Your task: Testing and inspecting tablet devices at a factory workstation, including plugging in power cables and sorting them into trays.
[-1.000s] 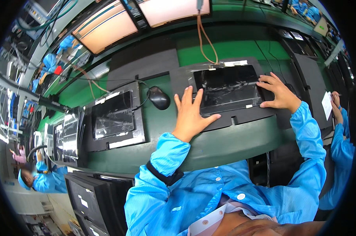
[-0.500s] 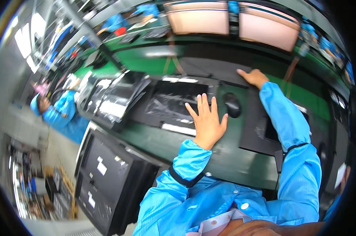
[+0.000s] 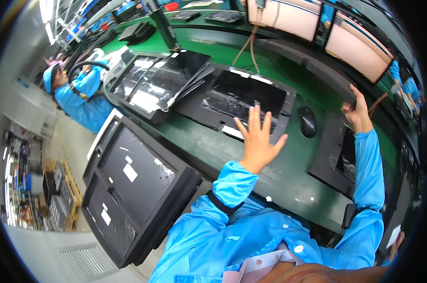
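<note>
Head view: the left hand (image 3: 258, 139) is held with fingers spread apart, hovering over the near edge of a black tray (image 3: 237, 101) in which a dark screen panel (image 3: 246, 94) is laid (contact cannot be told). The right hand (image 3: 357, 111) is raised at the far right of the green table (image 3: 194, 141), its fingers curled on the edge of a dark shelf (image 3: 317, 70). A black mouse (image 3: 308, 121) lies between the hands, just beside the tray.

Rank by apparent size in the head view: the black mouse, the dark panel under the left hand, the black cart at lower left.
1. Black cart, though nearness inflates it.
2. Dark panel.
3. Black mouse.
</note>
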The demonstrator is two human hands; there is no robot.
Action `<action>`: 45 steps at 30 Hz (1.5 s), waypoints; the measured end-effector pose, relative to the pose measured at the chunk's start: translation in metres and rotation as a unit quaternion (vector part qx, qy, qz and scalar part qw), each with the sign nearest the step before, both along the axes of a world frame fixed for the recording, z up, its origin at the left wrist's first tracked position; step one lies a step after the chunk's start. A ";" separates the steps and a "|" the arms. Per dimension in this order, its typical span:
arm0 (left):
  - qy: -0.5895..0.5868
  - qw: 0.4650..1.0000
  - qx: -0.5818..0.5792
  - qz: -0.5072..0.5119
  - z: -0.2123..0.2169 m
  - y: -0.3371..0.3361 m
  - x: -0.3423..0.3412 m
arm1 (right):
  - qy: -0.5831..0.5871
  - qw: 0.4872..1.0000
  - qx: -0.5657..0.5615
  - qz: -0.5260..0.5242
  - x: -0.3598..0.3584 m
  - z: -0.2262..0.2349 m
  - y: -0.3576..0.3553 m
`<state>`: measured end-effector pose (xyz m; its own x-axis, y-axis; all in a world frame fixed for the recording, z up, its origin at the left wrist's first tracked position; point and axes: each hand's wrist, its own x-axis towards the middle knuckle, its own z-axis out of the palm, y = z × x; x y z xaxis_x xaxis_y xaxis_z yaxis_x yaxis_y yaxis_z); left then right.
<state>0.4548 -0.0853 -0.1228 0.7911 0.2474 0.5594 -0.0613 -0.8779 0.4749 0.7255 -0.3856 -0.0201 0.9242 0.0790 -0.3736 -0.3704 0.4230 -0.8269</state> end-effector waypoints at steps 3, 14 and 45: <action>-0.112 0.987 -0.113 -0.026 0.012 -0.003 -0.007 | -0.068 0.997 0.022 0.007 -0.073 0.004 -0.043; -0.010 0.665 -0.684 -0.300 0.161 0.041 -0.164 | -0.150 0.952 -0.018 0.265 -0.205 -0.019 -0.117; 0.283 0.936 -0.200 0.065 0.159 0.044 -0.523 | -0.339 0.587 -0.410 0.610 -0.356 0.007 0.030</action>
